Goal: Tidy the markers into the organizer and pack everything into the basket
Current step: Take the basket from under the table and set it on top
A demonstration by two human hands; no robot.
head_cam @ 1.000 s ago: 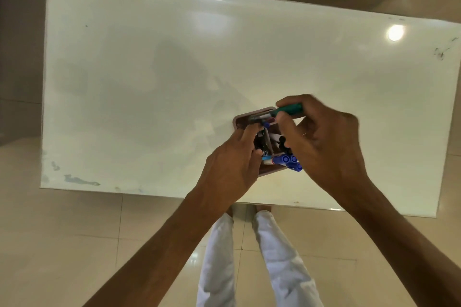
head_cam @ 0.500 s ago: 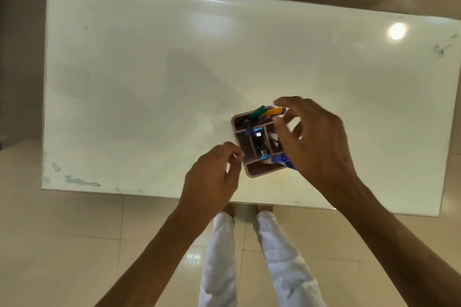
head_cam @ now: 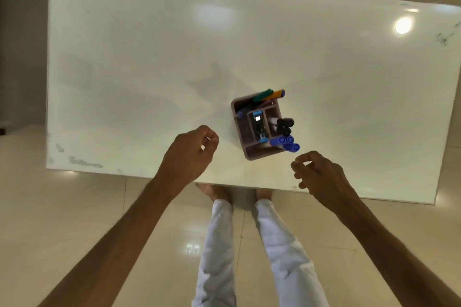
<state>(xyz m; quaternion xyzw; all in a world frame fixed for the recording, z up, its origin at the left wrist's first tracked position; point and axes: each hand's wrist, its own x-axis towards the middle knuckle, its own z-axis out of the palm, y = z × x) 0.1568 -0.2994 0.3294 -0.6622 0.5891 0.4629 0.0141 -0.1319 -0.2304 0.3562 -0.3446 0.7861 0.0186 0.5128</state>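
The organizer (head_cam: 258,129) stands on the white bench (head_cam: 124,70), near its front edge. Markers (head_cam: 284,141) project from its compartments. Left hand (head_cam: 188,156) and right hand (head_cam: 318,177) flank it without contact, fingers loosely curled, grasping nothing.

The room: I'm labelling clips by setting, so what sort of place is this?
Probably an indoor home or office room: a plain white table stands on glossy beige floor tiles, and a desk organizer holding markers sits on it.
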